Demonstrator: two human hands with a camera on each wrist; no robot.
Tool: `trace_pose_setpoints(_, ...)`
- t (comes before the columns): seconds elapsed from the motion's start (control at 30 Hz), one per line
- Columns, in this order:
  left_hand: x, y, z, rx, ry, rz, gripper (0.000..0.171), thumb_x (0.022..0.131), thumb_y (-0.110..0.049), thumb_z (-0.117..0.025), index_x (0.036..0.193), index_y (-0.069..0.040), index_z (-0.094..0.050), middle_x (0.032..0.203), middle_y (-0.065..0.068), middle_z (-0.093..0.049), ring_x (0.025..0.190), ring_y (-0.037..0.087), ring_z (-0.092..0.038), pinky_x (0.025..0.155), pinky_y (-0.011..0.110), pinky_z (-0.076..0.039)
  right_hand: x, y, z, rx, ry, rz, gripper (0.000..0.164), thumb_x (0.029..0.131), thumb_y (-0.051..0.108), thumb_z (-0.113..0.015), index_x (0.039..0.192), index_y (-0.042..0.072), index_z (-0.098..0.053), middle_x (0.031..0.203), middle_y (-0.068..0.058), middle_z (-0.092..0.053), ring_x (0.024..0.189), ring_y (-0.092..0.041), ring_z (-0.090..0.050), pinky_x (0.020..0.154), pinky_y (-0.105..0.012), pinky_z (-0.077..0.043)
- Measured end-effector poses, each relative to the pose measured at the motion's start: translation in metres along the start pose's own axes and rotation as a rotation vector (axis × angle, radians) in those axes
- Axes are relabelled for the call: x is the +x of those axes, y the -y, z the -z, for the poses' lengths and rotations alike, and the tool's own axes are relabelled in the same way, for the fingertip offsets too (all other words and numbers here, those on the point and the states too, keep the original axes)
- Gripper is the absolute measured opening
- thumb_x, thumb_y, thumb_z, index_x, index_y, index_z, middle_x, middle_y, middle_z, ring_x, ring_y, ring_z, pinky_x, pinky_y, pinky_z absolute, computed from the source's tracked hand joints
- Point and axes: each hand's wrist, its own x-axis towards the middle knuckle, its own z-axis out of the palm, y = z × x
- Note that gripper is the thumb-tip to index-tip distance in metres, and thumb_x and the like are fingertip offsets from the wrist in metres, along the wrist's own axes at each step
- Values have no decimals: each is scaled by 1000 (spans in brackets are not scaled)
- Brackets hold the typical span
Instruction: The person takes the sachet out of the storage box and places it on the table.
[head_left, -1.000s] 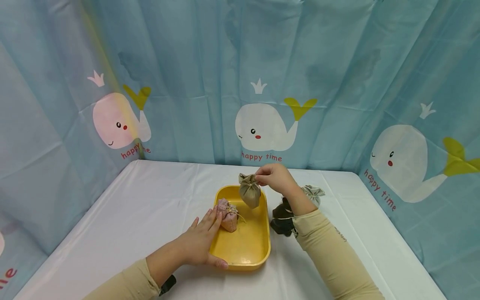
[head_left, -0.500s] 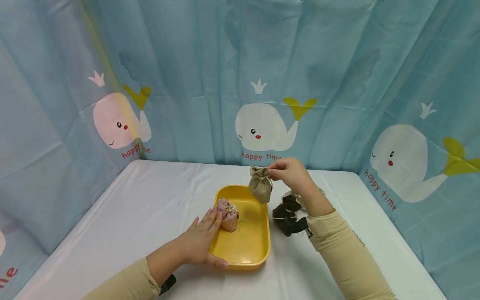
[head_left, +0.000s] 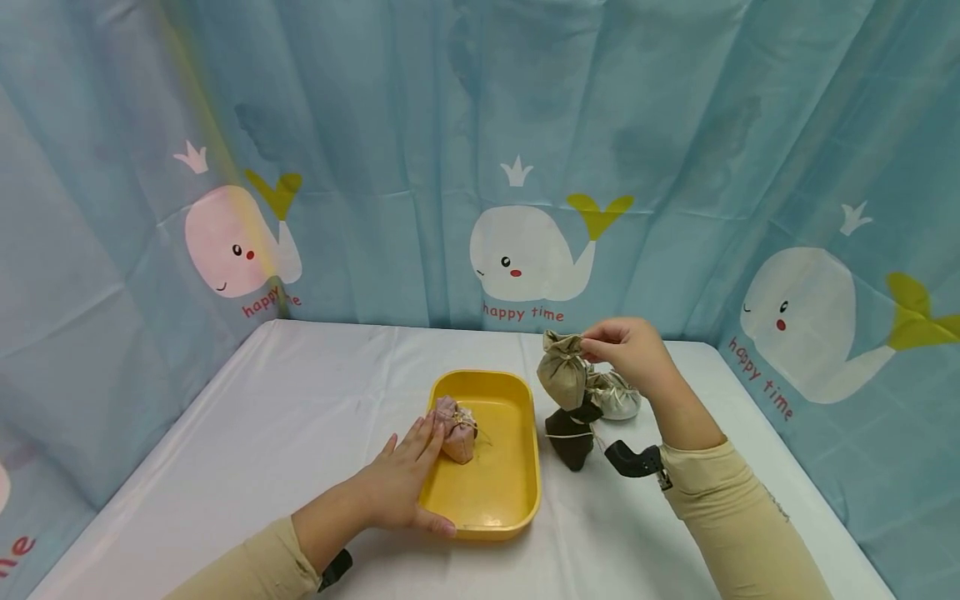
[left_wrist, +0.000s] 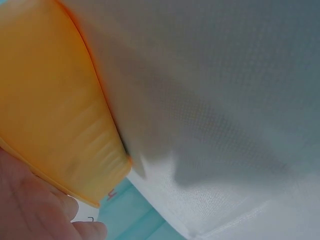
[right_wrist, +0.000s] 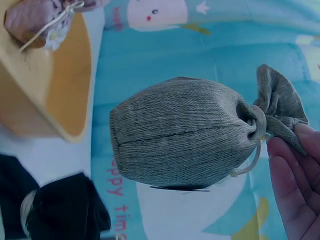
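My right hand [head_left: 633, 354] pinches the gathered neck of a khaki drawstring pouch [head_left: 562, 375] and holds it up beside the far right corner of a yellow plastic tray [head_left: 487, 496]. In the right wrist view the pouch [right_wrist: 180, 132] looks plump, its neck tied with a pale cord, with fingertips and thumb on the ruffled top. My left hand [head_left: 397, 487] lies spread along the tray's left rim, fingers straight and thumb at the near corner. A pink drawstring pouch [head_left: 457, 443] rests inside the tray, by those fingertips.
Right of the tray, a black pouch [head_left: 570, 443] lies on the white tablecloth [head_left: 300, 400]. Behind it sits a pale silvery pouch [head_left: 621, 398], partly covered by the raised one. A blue whale-print curtain [head_left: 375, 250] hangs behind the table.
My right hand has carried the khaki pouch rightward, from above the tray to outside its right rim. My left hand and the pink pouch have stayed put.
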Motion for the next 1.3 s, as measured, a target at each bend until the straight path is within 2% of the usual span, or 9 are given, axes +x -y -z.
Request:
trace_pose_setpoints(0.27, -2, 0, 1, -4, -6, -2, 130, 54, -87, -47, 147, -9, 0, 153, 9, 8, 139, 27, 8, 106, 58, -9, -15, -13, 20, -22, -79, -26, 22, 88, 16, -62, 98, -3, -68, 89, -13, -68, 74, -7, -65, 71, -28, -53)
trace_pose_setpoints(0.53, -1, 0, -1, -8, -9, -4, 130, 54, -87, -47, 147, -9, 1, 152, 8, 11, 139, 26, 9, 106, 58, -10, -29, -27, 36, -72, -134, -66, 24, 90, 19, -59, 100, -2, -67, 88, -12, -67, 73, -7, -64, 70, -23, -52)
trace_pose_setpoints(0.8, 0, 1, -2, 2, -17, -10, 131, 54, -88, -46, 147, -10, 2, 152, 8, 11, 139, 26, 9, 106, 58, -10, -39, -42, 46, -69, -178, -33, 24, 90, 16, -59, 99, -6, -66, 85, -10, -66, 70, -4, -63, 66, -18, -51)
trace_pose_setpoints(1.13, 0, 2, -3, 0, -17, -5, 131, 54, -88, -46, 147, -10, 3, 152, 8, 11, 139, 27, 8, 106, 58, -10, -46, -60, 48, -95, -160, -74, 25, 90, 18, -59, 97, -6, -66, 87, -13, -66, 71, -4, -63, 67, -20, -51)
trace_pose_setpoints(1.3, -1, 1, -3, 2, -19, -5, 131, 54, -88, -45, 147, -10, 3, 152, 8, 11, 139, 28, 7, 106, 58, -11, -46, -69, 45, -72, -148, -84, 25, 90, 16, -59, 98, -7, -66, 87, -15, -66, 71, -6, -63, 66, -20, -52)
